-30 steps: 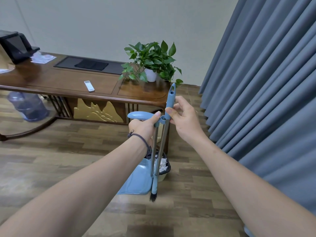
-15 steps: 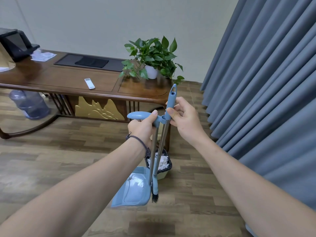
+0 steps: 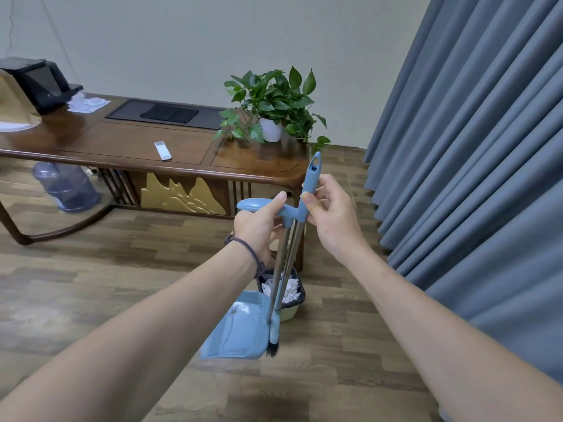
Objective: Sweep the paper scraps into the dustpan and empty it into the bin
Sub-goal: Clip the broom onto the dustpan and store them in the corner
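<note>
Dustpan hanging low at centre frame, apparently empty, just in front of bin full of white scraps. Long shafts running near-vertical up to both hands. Left hand clenched on dustpan handle; right hand pinching broom grip, fingers closed. Counter behind.
</note>
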